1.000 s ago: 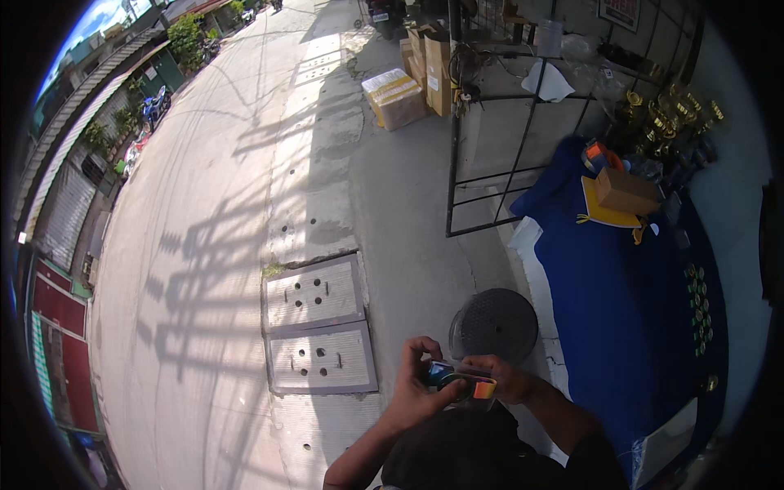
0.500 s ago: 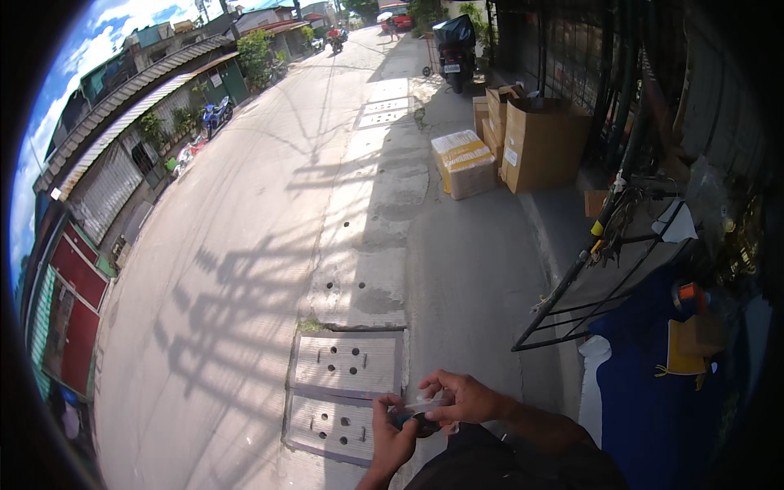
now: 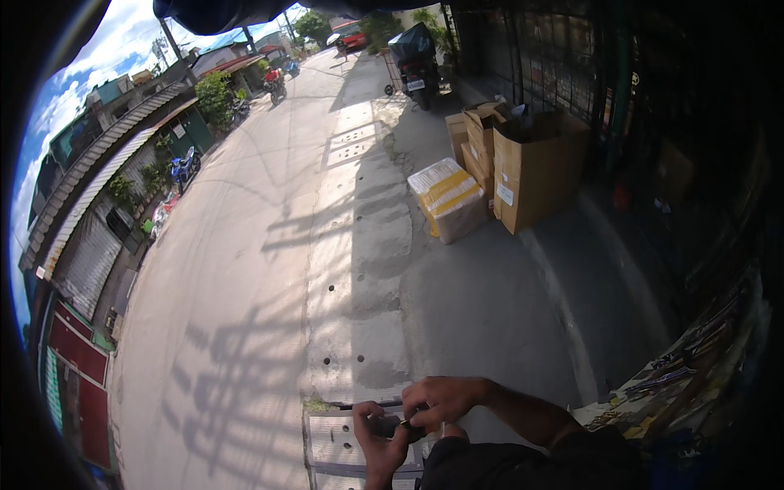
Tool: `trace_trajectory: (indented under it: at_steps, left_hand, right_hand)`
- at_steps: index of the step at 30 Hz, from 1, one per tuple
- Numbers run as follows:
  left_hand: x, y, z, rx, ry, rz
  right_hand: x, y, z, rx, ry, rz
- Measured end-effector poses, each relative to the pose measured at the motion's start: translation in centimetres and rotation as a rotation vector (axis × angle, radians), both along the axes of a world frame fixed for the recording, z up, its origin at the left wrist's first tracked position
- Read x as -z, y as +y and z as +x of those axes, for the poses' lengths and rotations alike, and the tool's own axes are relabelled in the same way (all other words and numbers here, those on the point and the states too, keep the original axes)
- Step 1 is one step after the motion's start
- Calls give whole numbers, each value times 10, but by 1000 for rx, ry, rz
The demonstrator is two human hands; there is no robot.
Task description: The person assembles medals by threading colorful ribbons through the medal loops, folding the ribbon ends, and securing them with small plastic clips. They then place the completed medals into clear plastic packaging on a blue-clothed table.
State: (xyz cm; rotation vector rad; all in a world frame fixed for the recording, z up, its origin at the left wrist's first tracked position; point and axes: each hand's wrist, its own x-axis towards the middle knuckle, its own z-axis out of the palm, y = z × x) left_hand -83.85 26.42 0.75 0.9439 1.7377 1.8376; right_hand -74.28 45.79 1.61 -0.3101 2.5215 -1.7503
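My two hands are close together at the bottom of the view, above the drain covers. A small dark object (image 3: 387, 425) is in my left hand (image 3: 380, 454), between the thumb and curled fingers. My right hand (image 3: 445, 398) reaches over from the right, and its bent fingers pinch at the right end of that dark object. The object's kind is too small and shaded to make out. Just below my right hand shows a small pale sliver (image 3: 443, 429), which I cannot identify.
A white package with yellow tape (image 3: 447, 196) sits on the pavement beside a tall open carton (image 3: 539, 167) and smaller boxes. A covered motorcycle (image 3: 415, 65) stands beyond them. At lower right lies a cluttered pile (image 3: 678, 376). Concrete drain covers (image 3: 327, 433) line the road edge.
The view has shifted, and the black-framed rack at right has gone out of it. My right fingers have come down onto the dark object. The clear strip between my hands no longer shows there.
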Motion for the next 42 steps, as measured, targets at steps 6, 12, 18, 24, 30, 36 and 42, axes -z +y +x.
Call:
trace_trajectory:
  at_steps: [6,12,18,24,30,36,42]
  left_hand:
    - [-13,179,-55,320,96,-84]
    - [-17,383,-41,444,454,-83]
    - [21,575,25,698,221,-179]
    - [-13,726,130,973,199,-199]
    - [-39,846,197,1100,138,-205]
    - [10,952,292,1239,155,-255]
    - [-65,1074,410,1444,450,-110]
  right_hand:
    - [-11,146,-5,271,-127,-197]
    - [-23,282,86,786,-325,13]
    - [7,390,200,1310,-505,378]
    - [-12,508,290,1273,-422,78]
    - [-44,581,380,1978,878,-604]
    - [-57,650,451,2134,380,-504]
    - [-164,762,577,1793,-140,-53]
